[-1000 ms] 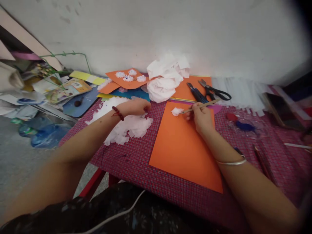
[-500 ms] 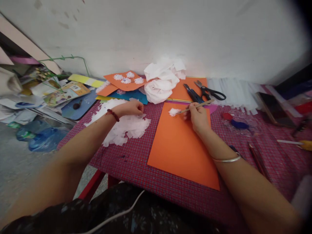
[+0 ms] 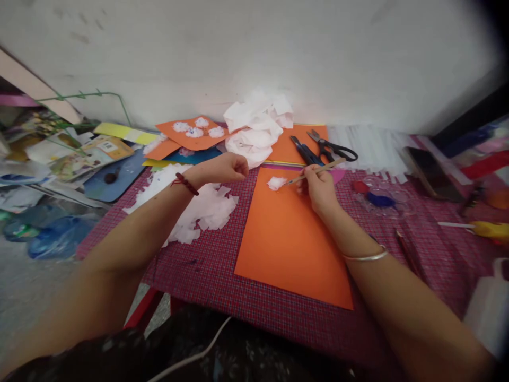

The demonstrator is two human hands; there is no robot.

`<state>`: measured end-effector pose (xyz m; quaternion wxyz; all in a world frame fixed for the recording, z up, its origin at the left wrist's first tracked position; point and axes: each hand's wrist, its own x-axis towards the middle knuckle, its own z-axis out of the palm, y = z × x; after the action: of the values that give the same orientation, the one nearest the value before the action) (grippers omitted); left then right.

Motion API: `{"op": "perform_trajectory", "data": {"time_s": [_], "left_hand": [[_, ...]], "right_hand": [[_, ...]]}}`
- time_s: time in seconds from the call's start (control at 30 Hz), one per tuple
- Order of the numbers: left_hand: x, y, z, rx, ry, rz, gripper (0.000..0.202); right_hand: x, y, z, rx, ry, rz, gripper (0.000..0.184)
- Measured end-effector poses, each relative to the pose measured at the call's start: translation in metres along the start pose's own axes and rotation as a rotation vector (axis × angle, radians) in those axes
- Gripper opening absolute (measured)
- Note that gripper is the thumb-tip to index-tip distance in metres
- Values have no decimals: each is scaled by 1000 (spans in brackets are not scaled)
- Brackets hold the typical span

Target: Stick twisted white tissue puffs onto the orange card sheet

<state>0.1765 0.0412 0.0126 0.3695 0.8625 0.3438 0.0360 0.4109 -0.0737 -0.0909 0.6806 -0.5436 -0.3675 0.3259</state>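
Though illegible, white label [image 3: 107, 146] on booklet [image 3: 85, 159] beyond left hand [image 3: 231, 166].

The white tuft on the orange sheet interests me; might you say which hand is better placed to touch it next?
Probably the right hand: it holds a stick whose tip points at the white tuft, while the left hand is beside the orange sheet.

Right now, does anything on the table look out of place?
White paper pieces lie in a ragged spread near the left hand, and crumpled white paper is heaped near the wall; both look untidy, unlike the flat orange sheet.
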Motion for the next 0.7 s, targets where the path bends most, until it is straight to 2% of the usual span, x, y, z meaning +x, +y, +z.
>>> {"op": "perform_trajectory", "data": {"time_s": [0.1,0.2,0.33,0.43,0.53,0.7], "left_hand": [[-9,-29,-5,125,-31,-73,16],[-18,-54,-4,186,14,-111,16],[-24,-67,5,151,76,-138,18],[-27,-66,8,122,67,-157,26],[-29,-58,2,89,83,-148,21],[-18,-21,-10,-14,189,-60,14]], "right_hand": [[0,1,1,4,-6,4,31],[-1,1,2,4,-7,-6,31],[-3,0,2,-1,-4,-9,32],[-3,-1,2,-9,-3,-20,33],[-3,-3,2,-13,15,-16,34],[-3,-8,4,-54,-1,3,33]]}}
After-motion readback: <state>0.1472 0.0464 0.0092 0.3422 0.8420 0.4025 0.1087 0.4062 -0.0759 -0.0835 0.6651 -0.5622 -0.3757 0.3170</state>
